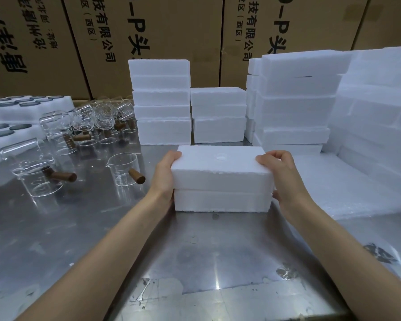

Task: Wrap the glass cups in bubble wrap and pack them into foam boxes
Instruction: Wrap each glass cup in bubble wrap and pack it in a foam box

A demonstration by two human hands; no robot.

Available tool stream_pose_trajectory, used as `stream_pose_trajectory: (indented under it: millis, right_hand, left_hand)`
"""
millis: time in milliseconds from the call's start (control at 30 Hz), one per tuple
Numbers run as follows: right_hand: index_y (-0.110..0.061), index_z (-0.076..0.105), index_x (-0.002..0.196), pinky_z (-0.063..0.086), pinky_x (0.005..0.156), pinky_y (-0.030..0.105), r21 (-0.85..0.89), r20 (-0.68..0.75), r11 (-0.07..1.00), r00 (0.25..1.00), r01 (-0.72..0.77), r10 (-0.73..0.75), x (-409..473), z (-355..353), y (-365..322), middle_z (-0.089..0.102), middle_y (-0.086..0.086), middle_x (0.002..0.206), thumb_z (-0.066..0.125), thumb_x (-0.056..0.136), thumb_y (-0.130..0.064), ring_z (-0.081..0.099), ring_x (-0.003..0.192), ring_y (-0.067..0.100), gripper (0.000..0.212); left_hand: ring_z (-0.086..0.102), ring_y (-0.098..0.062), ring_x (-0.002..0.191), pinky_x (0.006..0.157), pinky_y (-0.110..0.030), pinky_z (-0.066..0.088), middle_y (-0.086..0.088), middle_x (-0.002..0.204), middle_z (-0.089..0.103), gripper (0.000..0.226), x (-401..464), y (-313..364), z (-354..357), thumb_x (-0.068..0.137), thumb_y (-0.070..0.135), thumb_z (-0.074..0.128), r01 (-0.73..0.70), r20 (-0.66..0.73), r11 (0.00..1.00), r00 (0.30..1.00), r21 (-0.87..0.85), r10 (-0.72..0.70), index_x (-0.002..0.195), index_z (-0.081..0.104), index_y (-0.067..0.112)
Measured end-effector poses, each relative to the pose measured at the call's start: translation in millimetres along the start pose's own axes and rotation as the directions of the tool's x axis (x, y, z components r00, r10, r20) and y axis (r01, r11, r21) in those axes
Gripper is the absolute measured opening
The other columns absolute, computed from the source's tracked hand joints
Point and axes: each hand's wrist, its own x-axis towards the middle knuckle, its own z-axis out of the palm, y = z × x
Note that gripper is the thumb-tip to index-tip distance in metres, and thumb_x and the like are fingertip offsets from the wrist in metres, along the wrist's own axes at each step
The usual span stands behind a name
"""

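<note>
Closed foam box point(221, 179) at counter point(102, 239) centre, gripped at both ends: left hand point(163, 176), right hand point(279, 174), fingers curled over lid. Looks one box done-ish. Bare glass cups point(123, 169) at 9-10 o'clock, plenty unwrapped. Box stacks point(162, 100) at 12. No bubble wrap visible.

Foam stacks point(162, 100) wall the back, glass cups point(123, 169) crowd left — near table point(148, 262) seemingly open.

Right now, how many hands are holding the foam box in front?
2: left hand at the left end of the foam box, right hand at its right end. None hidden.
</note>
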Motion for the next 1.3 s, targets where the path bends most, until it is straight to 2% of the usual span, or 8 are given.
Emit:
stream_pose_trajectory:
  millis: [300,467,600,900,1000,1067,1133,1300]
  right_hand:
    - [-0.034,0.05,0.119,0.047,0.083,0.034,-0.001,0.078,0.995,0.992,-0.098,0.098,4.0,1.3,4.4,0.059,-0.004,0.112,0.053,0.089,-0.032,0.058,0.099,0.018,0.03]
    - [-0.037,0.046,0.133,0.045,0.096,0.036,0.023,0.096,0.996,0.992,-0.09,0.087,5.1,5.9,1.4,0.055,-0.009,0.119,0.049,0.091,-0.026,0.057,0.107,0.018,0.044]
    - [-0.035,0.049,0.131,0.045,0.083,0.03,0.053,0.078,0.994,0.993,-0.097,0.093,3.0,8.9,-1.7,0.052,-0.007,0.119,0.049,0.092,-0.026,0.056,0.097,0.014,0.04]
    - [-0.034,0.037,0.141,0.039,0.097,0.034,-0.022,0.07,0.998,0.996,-0.051,0.053,9.1,15.2,0.9,0.046,-0.003,0.13,0.043,0.095,-0.025,0.049,0.117,0.021,0.048]
    - [-0.033,0.032,0.143,0.038,0.099,0.035,-0.035,0.058,0.998,0.997,-0.045,0.047,13.0,19.6,1.6,0.043,-0.002,0.135,0.041,0.096,-0.024,0.047,0.121,0.023,0.049]
    - [-0.033,0.03,0.144,0.038,0.096,0.034,-0.046,0.053,0.998,0.997,-0.047,0.049,16.9,22.6,2.1,0.041,-0.003,0.135,0.04,0.096,-0.024,0.046,0.12,0.022,0.049]
    - [-0.031,0.027,0.144,0.039,0.085,0.029,-0.052,0.048,0.998,0.998,-0.044,0.047,21.2,25.9,2.6,0.041,-0.003,0.131,0.039,0.097,-0.024,0.046,0.114,0.02,0.049]
    - [-0.029,0.029,0.139,0.035,0.065,0.023,-0.024,-0.005,0.998,0.998,-0.06,0.06,34.6,37.2,6.2,0.044,-0.003,0.118,0.041,0.097,-0.026,0.048,0.094,0.014,0.045]
  left_hand:
    - [0.061,-0.015,0.061,0.066,-0.031,0.045,0.006,0.058,0.066,0.023,2.7,-6.7,-3.2,0.094,0.026,0.049,0.013,-0.005,1.0,1.0,0.02,-0.013,0.076,0.06,0.017]
    - [0.06,-0.021,0.114,0.106,-0.039,0.041,0.0,0.126,0.063,0.038,3.9,-6.8,-3.0,0.097,0.025,0.046,-0.003,0.041,1.0,0.999,-0.027,0.005,0.134,0.054,0.025]
    - [0.046,-0.021,0.132,0.115,-0.04,0.03,0.001,0.146,0.046,0.044,7.5,-5.4,-3.6,0.098,0.025,0.045,-0.023,0.062,1.0,0.998,0.0,0.023,0.142,0.045,0.027]
    - [0.065,-0.025,0.107,0.093,-0.034,0.048,-0.007,0.111,0.071,0.047,25.9,-6.4,-5.4,0.1,0.047,0.036,-0.02,0.029,0.997,0.999,0.074,0.018,0.117,0.066,0.014]
    - [0.065,-0.015,0.106,0.091,-0.026,0.051,0.004,0.11,0.071,0.05,37.0,-4.1,-6.8,0.098,0.057,0.032,0.025,-0.029,0.998,0.999,0.057,-0.024,0.117,0.063,0.023]
    - [0.037,-0.013,0.137,0.116,-0.032,0.026,0.009,0.148,0.038,0.061,48.3,-2.6,-9.9,0.096,0.059,0.035,0.032,-0.158,0.999,0.987,0.032,-0.026,0.146,0.036,0.024]
    - [0.011,-0.014,0.147,0.118,-0.034,0.007,0.012,0.157,0.013,0.069,54.2,1.3,-12.8,0.097,0.056,0.037,0.006,-0.325,0.998,0.945,0.057,0.013,0.154,0.011,0.025]
    - [0.021,-0.028,0.143,0.112,-0.042,0.018,-0.008,0.158,0.021,0.066,57.2,4.3,-19.1,0.096,0.047,0.041,0.003,-0.524,0.985,0.847,0.171,0.089,0.149,0.021,0.012]
